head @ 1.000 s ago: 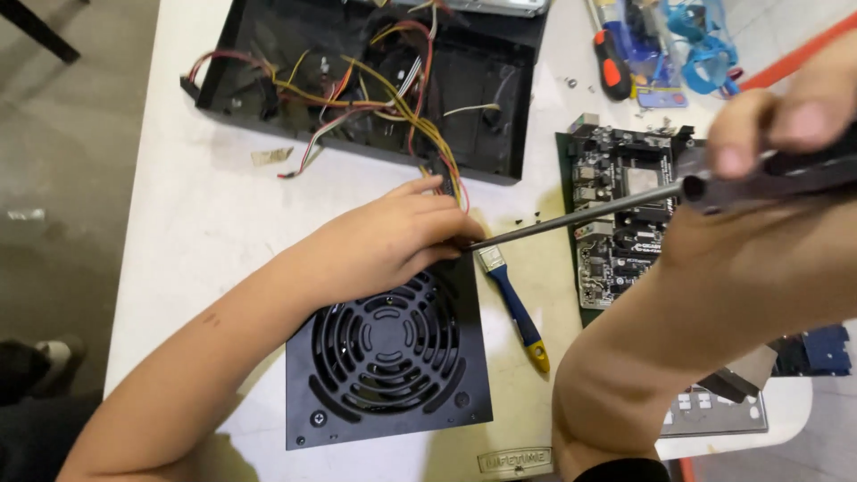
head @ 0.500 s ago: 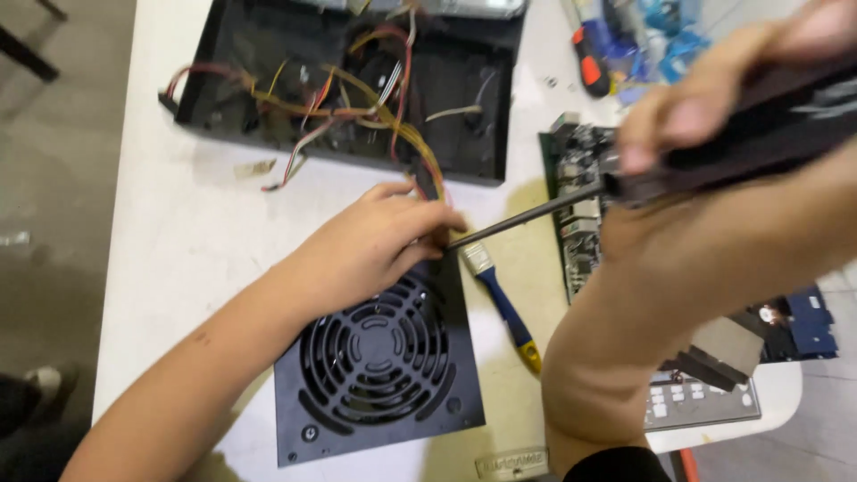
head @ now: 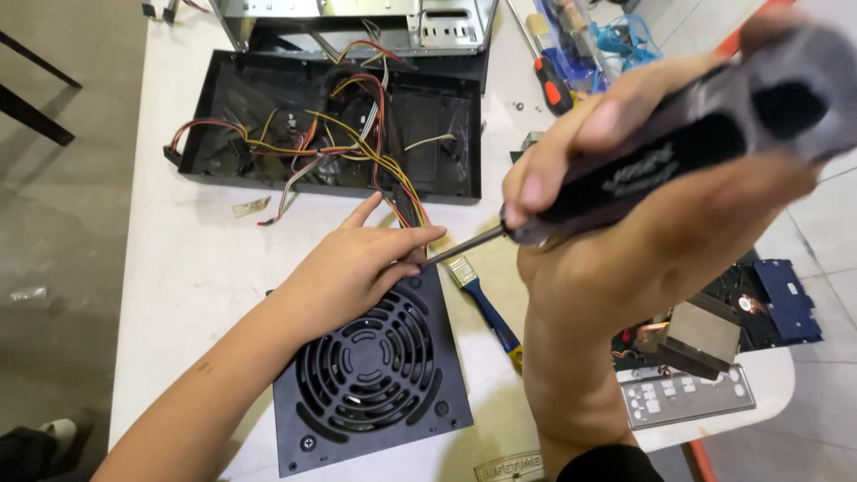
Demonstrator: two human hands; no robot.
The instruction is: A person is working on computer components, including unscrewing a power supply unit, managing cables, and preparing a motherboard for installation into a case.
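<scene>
A black power supply box (head: pixel 370 375) with a round fan grille lies on the white table (head: pixel 192 268). My left hand (head: pixel 357 263) rests on its far corner, fingers spread, beside the bundle of coloured wires (head: pixel 393 183). My right hand (head: pixel 661 223) is close to the camera and grips the black handle of a screwdriver (head: pixel 678 147). Its metal shaft slants down to the left, and the tip meets the box's top corner by my left fingertips.
An open black computer case panel (head: pixel 446 116) holding the wires lies at the back, a metal chassis (head: pixel 357 18) behind it. A blue-handled brush (head: pixel 486 303) lies right of the box. A circuit board, heatsink (head: pixel 701 335), metal plate (head: pixel 683 397) and blue drive (head: pixel 786 299) sit at right.
My right hand with the screwdriver has come closer to the camera and lifted. The view has shifted, showing more of the case. My left hand stays on the box corner.
</scene>
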